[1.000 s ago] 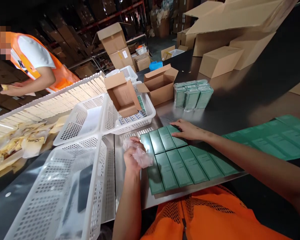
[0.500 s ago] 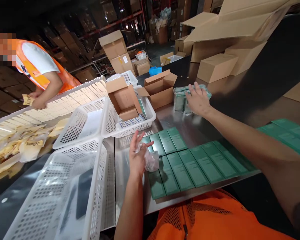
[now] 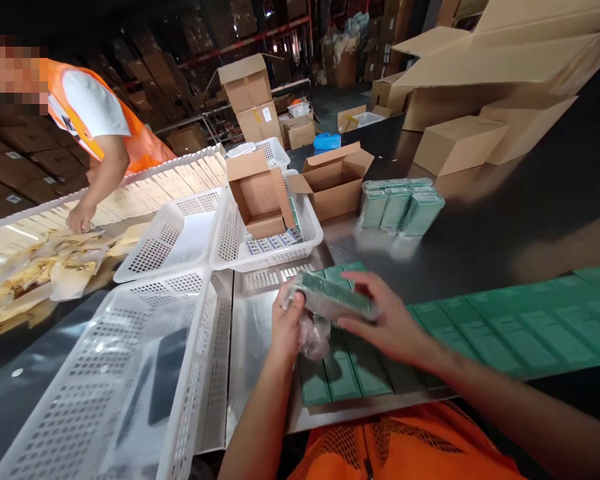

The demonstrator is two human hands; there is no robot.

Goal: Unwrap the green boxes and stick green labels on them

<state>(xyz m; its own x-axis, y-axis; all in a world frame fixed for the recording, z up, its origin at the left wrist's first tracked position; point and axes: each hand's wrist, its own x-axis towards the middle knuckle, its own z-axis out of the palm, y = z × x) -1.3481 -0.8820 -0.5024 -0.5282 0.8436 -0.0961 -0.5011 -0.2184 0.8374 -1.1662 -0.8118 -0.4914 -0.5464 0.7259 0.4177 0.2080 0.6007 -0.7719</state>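
Observation:
A small green box in clear plastic wrap (image 3: 334,295) is held between my two hands above the table. My left hand (image 3: 285,328) grips its left end, thumb on top. Crumpled clear plastic (image 3: 314,339) hangs beneath the box at my left palm. My right hand (image 3: 391,325) closes around the right end, fingers and thumb on opposite sides. Below both hands, flat green boxes (image 3: 343,377) lie side by side along the near table edge, partly covered by my hands. Farther back stands a cluster of plastic-wrapped green boxes (image 3: 397,208).
White perforated baskets (image 3: 193,360) line the left side. An open brown carton (image 3: 337,180) stands behind the table, and a smaller one (image 3: 260,200) sits in a basket. Larger cartons (image 3: 460,143) are at back right. A co-worker in an orange vest (image 3: 143,143) reaches toward yellow packets (image 3: 75,267).
My right hand has come back from the wrapped cluster to my left hand, bringing a wrapped box. My left fingers, spread before, now grip it. The co-worker's hand has lowered to the packets.

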